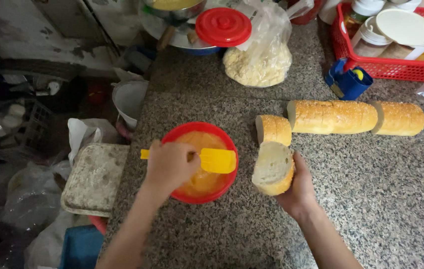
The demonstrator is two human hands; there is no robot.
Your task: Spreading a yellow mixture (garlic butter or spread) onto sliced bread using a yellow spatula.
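left hand (169, 164): fingers gripping yellow brush (212, 160) over red bowl (182, 132) | right hand (299, 187): fingers gripping bread slice (271, 167), just right of bowl | cut loaf (341, 117) beyond on worktop (371, 199)

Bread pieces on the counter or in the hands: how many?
4: one piece held in the right hand, a short piece behind it, a long section, and an end piece far right.

Red bowl (184, 134) with orange sauce (199, 182), yellow brush (217, 160) across it. Golden-brown crust and pale cream crumb on the bread slice (272, 167); same golden crust on the loaf (332, 116). Speckled grey-and-black granite counter (371, 189), red lid (223, 26), red basket (389, 67), blue cup (347, 82).
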